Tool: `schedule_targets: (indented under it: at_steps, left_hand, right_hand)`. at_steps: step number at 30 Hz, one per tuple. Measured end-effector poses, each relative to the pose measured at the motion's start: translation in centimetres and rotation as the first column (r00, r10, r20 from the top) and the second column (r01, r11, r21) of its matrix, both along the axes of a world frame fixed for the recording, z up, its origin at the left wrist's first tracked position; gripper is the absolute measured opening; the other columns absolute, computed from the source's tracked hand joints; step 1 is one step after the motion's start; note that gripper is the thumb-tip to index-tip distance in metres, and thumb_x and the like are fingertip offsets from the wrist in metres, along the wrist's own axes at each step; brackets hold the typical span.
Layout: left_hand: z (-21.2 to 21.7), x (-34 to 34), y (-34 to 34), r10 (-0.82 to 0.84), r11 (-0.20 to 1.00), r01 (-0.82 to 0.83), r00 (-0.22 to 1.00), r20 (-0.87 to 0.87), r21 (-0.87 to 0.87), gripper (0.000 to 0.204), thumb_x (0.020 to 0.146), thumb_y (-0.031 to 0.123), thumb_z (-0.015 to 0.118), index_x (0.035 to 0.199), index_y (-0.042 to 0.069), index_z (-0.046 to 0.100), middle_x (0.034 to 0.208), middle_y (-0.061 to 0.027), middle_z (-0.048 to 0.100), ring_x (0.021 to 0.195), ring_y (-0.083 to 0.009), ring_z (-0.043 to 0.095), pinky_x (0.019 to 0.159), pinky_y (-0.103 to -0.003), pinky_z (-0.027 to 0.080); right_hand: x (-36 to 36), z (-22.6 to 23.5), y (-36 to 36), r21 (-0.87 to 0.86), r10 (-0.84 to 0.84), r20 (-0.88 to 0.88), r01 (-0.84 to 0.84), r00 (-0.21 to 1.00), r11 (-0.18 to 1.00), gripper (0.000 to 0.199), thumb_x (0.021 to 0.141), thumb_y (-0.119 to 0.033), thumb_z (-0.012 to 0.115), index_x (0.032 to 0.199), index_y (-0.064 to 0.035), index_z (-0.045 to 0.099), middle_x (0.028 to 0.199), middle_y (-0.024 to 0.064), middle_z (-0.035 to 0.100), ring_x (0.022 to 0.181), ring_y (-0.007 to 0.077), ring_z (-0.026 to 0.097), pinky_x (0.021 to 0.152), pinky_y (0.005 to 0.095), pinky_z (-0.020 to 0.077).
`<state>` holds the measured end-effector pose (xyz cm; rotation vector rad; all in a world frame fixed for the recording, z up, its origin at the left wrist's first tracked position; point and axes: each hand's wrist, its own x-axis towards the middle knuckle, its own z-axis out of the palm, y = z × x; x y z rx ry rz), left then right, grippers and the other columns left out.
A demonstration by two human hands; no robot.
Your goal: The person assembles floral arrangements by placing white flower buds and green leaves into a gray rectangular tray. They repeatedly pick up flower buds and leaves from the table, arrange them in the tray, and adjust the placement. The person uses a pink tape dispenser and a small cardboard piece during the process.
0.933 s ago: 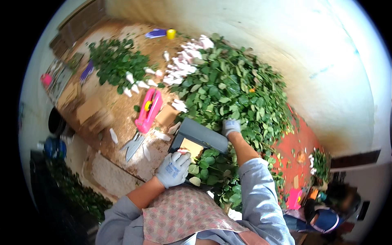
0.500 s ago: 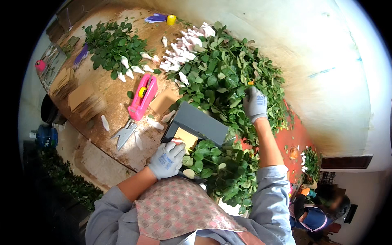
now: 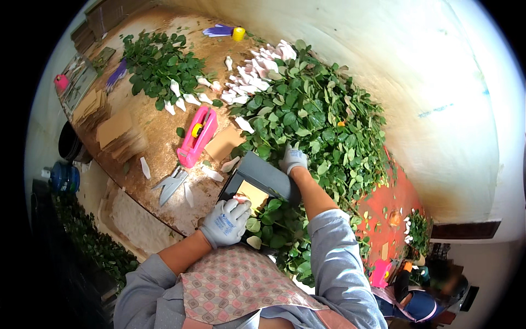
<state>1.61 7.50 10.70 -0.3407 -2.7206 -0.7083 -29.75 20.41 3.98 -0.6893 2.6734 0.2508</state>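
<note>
My left hand (image 3: 226, 222), in a grey-white glove, is closed at the front of a dark grey box-like stand (image 3: 269, 174). Its fingertips hold a pale red and white flower bud (image 3: 239, 198) against a tan cardboard piece (image 3: 253, 193). My right hand (image 3: 294, 159), gloved alike, reaches past the stand's far right corner into the big leafy pile of stems (image 3: 329, 120). Its fingers look stretched out and apart, their tips partly among leaves. White-sleeved flower heads (image 3: 255, 74) line the pile's left side. More leafy stems (image 3: 282, 233) lie below the stand.
On the brown table are a pink tape dispenser (image 3: 198, 137), a grey stapler-like tool (image 3: 171, 183), a cardboard sheet (image 3: 224, 143) and a cardboard stack (image 3: 118, 134). A smaller bunch (image 3: 164, 68) and purple gloves (image 3: 218, 30) lie farther back. Another person (image 3: 419, 301) works at lower right.
My right hand has moved left and nearer, from the right part of the leafy pile to beside the stand. My left hand stays on the bud. The view has shifted slightly.
</note>
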Motion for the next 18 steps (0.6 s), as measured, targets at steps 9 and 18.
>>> schedule_targets:
  at_steps: [9, 18]
  left_hand:
    - [0.0, -0.1, 0.0, -0.007, 1.000, 0.007, 1.000, -0.016, 0.005, 0.042, 0.072, 0.020, 0.066, 0.110, 0.003, 0.066, 0.119, -0.0082, 0.063, 0.102, -0.0269, 0.056, 0.081, -0.042, 0.050]
    - [-0.3, -0.2, 0.0, -0.014, 1.000, 0.013, 0.999, -0.029, -0.027, 0.042, 0.072, 0.022, 0.067, 0.110, 0.005, 0.067, 0.122, -0.0071, 0.062, 0.111, -0.0262, 0.054, 0.085, -0.041, 0.049]
  right_hand:
    - [-0.8, 1.6, 1.2, 0.148, 0.269, 0.308, -0.326, 0.912, 0.934, 0.040, 0.091, -0.039, 0.062, 0.127, -0.0233, 0.071, 0.129, 0.0137, 0.068, 0.123, 0.0365, 0.063, 0.101, 0.0549, 0.0463]
    - [2.4, 0.7, 2.2, 0.195, 0.343, 0.265, -0.398, 0.901, 0.896, 0.037, 0.101, -0.033, 0.047, 0.130, -0.0225, 0.067, 0.145, 0.0109, 0.058, 0.137, 0.0383, 0.049, 0.109, 0.0607, 0.0344]
